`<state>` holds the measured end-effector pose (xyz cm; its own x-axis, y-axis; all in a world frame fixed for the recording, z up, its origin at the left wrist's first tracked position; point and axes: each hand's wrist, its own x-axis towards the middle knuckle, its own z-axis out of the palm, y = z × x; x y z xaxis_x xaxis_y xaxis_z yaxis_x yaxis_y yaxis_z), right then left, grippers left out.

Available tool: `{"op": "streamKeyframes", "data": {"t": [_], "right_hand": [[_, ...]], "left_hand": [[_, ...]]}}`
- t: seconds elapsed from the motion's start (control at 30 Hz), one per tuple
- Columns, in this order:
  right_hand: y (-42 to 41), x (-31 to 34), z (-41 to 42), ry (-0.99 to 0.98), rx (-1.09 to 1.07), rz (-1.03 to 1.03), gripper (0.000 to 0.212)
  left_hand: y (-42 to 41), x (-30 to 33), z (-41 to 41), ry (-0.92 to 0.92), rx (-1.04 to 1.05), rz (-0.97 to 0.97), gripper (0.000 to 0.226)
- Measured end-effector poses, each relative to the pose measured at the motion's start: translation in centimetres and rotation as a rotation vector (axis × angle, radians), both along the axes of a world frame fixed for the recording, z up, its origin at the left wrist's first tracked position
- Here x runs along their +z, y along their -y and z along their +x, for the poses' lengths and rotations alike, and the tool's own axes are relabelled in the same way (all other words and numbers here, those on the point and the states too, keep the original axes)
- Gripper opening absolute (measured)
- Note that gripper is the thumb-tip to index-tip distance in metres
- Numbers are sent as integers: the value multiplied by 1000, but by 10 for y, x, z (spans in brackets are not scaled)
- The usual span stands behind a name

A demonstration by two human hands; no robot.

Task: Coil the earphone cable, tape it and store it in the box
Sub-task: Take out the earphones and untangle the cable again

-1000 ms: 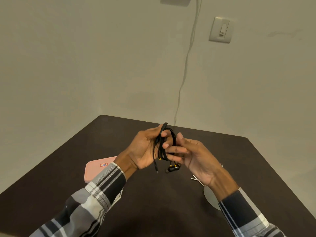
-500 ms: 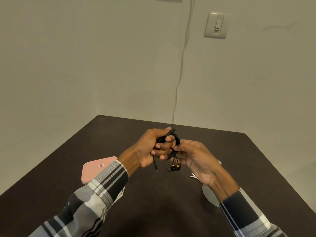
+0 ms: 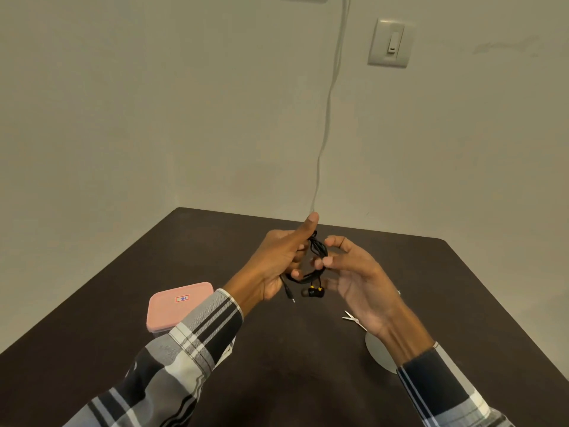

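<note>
Above the dark table (image 3: 184, 349), the left hand (image 3: 277, 266) grips the coiled black earphone cable (image 3: 317, 257) while the right hand (image 3: 360, 278) pinches its loops, pink box (image 3: 175, 306) nearby

Dark brown table (image 3: 184, 349) against plain beige walls (image 3: 123, 118) with a light switch (image 3: 390, 43).

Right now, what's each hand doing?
Left hand: holds the coiled earphone cable.
Right hand: fingertips pinch the same coil.
</note>
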<state>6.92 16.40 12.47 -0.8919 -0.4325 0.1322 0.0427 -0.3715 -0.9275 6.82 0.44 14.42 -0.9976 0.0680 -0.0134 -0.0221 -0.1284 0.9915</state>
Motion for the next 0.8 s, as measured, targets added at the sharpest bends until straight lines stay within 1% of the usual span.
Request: {"op": "streamKeyframes", "data": {"t": [0.03,0.1,0.2,0.3,0.33,0.37,0.43,0.53,0.6,0.67,0.73,0.8], "right_hand": [[1,-1,1,-30,-11,38,41],[5,-4,2,-126,-166,170,40],[10,-7,2,-338,-446,345,19],[8,-10,2,-522,-613,589,7],[7,-11,2,-565,-647,645,5],[6,-11,2,-580,-661,658,6],[7,-9,2,-524,-652,565,7],[8,3,4,-277,-551,251,4],[6,9,4,-167,-496,133,5],[5,12,3,-87,-460,98,9],[4,12,1,7,-424,110,15],[2,12,1,80,-390,142,17]], "left_hand": [[-1,0,-1,-5,14,7,53],[-4,-2,-3,-30,36,13,54],[-7,-5,-2,-62,84,27,51],[-5,-8,-4,-88,130,15,49],[-4,-8,-5,-108,144,-2,48],[-4,-9,-6,-134,158,-31,48],[-2,-10,-8,-182,177,-106,50],[0,-12,-8,-201,165,-158,55],[1,-14,-8,-201,128,-153,56],[2,-15,-8,-222,122,-178,58],[3,-18,-8,-232,120,-207,59],[6,-21,-7,-183,117,-183,58]]}}
